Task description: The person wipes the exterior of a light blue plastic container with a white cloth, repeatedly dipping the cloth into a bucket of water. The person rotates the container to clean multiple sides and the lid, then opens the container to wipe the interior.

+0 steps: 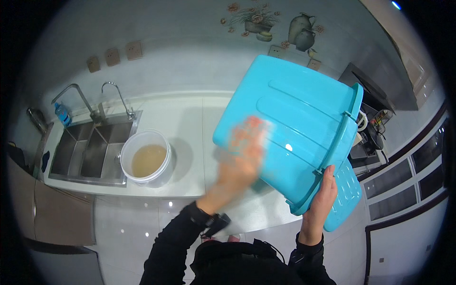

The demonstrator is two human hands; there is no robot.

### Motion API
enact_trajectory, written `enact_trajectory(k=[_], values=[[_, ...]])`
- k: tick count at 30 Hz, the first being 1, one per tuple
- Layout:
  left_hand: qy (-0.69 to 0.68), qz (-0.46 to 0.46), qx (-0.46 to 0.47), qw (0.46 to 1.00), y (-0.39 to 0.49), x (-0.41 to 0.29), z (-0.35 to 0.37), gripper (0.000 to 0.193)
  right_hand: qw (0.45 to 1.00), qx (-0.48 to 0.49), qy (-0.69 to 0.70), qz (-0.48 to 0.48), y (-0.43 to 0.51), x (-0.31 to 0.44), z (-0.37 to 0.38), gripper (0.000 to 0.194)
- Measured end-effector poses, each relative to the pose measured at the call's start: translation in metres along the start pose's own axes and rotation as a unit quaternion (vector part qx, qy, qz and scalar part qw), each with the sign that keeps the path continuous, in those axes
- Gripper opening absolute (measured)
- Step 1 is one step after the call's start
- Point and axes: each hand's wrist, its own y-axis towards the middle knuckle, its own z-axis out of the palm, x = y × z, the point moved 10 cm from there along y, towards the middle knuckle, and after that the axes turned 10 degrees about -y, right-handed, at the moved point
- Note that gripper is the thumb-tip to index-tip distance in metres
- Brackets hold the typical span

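A turquoise plastic storage bin (292, 103) is tipped on its side above the counter, its rimmed opening towards the right. My right hand (322, 196) grips the bin's rim at the lower right corner. Against the bin's side, near its base, lies my left hand (238, 164), blurred by motion. In it is a reddish and white cloth (253, 124), too blurred to make out clearly. A matching turquoise lid (345, 199) shows behind my right hand, partly hidden by the bin; what supports it is not clear.
A white plastic bucket (170, 171) of cloudy water stands on the white counter (185, 117), right of a double steel sink (107, 153) with two taps. A blue-labelled bottle (63, 114) stands behind the sink. At the far right are a black pan (374, 137) and stove.
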Motion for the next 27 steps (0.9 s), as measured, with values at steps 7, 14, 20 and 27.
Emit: enact_trajectory(k=[7,14,20,27], values=[[-0.099,-0.102,-0.186,0.972,-0.005,0.028,-0.029,0.049,1.000,-0.011,0.009,-0.002,0.003,0.003,0.003,0.041],[-0.125,0.180,0.007,0.976,-0.019,-0.103,0.015,0.046,1.000,0.005,0.005,-0.002,0.011,0.007,0.002,0.041],[0.000,-0.019,-0.143,0.990,0.026,0.033,-0.026,0.044,0.999,0.016,0.040,0.003,0.015,0.011,0.008,0.046],[-0.239,0.124,-0.021,0.963,0.056,-0.099,0.004,0.048,0.994,0.067,0.087,-0.019,0.063,0.041,0.014,0.052]])
